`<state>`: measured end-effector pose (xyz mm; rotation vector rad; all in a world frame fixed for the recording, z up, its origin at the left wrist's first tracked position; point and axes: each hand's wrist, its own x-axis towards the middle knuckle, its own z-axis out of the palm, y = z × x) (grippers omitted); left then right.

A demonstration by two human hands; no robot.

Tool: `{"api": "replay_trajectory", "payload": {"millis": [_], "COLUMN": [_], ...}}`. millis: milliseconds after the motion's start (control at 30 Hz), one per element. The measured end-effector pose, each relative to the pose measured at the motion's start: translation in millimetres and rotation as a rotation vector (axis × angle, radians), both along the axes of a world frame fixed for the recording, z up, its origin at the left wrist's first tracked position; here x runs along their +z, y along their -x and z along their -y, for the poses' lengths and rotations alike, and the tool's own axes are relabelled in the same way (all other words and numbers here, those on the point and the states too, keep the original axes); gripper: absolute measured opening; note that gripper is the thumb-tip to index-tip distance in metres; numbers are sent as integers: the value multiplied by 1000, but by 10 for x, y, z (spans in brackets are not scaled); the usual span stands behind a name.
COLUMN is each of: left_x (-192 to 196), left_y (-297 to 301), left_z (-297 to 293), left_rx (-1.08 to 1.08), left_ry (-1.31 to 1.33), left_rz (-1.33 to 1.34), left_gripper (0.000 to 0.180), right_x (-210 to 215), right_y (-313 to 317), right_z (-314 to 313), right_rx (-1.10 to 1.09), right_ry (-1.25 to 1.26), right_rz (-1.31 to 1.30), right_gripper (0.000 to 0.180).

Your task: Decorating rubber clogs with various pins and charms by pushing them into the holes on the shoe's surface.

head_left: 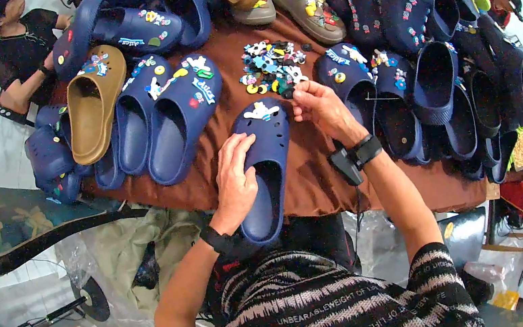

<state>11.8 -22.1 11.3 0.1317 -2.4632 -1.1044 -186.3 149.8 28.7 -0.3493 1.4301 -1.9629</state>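
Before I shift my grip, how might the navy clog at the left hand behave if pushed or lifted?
The navy clog is probably light and slightly springy, as it looks like thick moulded foam. Being long and low, it would likely slide rather than roll. A push might drag the brown cloth, which looks loose and creased.

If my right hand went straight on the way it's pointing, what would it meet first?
Your right hand would probably meet the near right edge of the pile of colorful shoe charms; it looks very close to a dark charm there, though one view leaves depth and contact unclear.
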Motion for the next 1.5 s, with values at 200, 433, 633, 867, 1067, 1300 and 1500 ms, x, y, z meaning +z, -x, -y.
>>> {"api": "replay_trajectory", "payload": {"millis": [200,433,633,867,1067,1300,1500], "left_x": [4,10,2,25,0,-21,-28], "left_y": [8,-7,11,-2,-4,-7,3], "left_z": [-13,-5,-9,-13,-11,-5,-9], "left_rx": [-4,0,-2,6,10,1,2], "left_ry": [-23,-14,-13,-22,-35,-53,-44], "left_rz": [-13,-19,-27,-31,-26,-48,-46], "left_gripper": [61,61,62,61,62,62,62], "right_x": [-80,-109,-35,22,10,-13,-37], "right_y": [-278,-418,-424,-417,-413,-401,-373], "right_z": [28,12,56,167,63,65,209], "right_rx": [-152,-111,-116,-69,-189,-125,-76], "right_ry": [-394,-509,-616,-630,-665,-681,-764], "right_rz": [-976,-1445,-1535,-1669,-1502,-1637,-1691], "right_gripper": [16,18,15,15,9,13,10]}}
